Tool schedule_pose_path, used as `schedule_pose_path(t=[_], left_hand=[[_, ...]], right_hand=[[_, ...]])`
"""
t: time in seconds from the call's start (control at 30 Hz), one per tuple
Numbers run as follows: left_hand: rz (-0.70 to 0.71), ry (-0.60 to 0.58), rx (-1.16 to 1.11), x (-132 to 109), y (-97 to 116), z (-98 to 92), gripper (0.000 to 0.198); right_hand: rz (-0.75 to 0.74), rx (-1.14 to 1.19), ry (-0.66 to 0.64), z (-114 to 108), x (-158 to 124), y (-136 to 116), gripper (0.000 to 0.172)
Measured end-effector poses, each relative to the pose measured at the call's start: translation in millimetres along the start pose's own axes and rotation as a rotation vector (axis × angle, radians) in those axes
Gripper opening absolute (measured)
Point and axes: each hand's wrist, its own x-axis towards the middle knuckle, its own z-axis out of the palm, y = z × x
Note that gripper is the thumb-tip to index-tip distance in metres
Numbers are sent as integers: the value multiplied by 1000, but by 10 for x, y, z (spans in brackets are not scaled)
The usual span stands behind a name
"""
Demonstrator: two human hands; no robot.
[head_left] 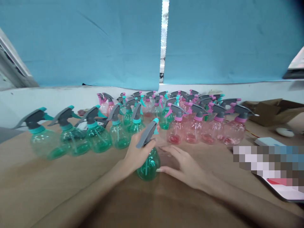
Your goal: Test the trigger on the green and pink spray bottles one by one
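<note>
My left hand (136,151) is wrapped round the neck of a green spray bottle (147,164) with a grey trigger head, which stands on the brown table (59,190). My right hand (184,164) lies beside it on the right, fingers stretched out, thumb tip touching the bottle's body. Behind stand a row of green spray bottles (95,136) on the left and a row of pink spray bottles (201,129) on the right, with several more further back.
A blue curtain (95,41) hangs behind the table. At the right lie a crumpled brown bag (268,110), a white oval object (285,131), a pale flat box (268,141) and a blurred patch over papers.
</note>
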Motion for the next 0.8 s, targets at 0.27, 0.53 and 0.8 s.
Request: schedule_pose_path(t=[0.27, 0.53, 0.8], left_hand=[[29, 15, 69, -40, 89, 44, 45], [52, 59, 173, -258, -93, -104, 45], [30, 52, 451, -493, -552, -92, 15]], right_hand=[[55, -43, 148, 217, 204, -327, 60], [86, -177, 191, 118, 267, -235, 47], [133, -330, 214, 84, 572, 108, 55]])
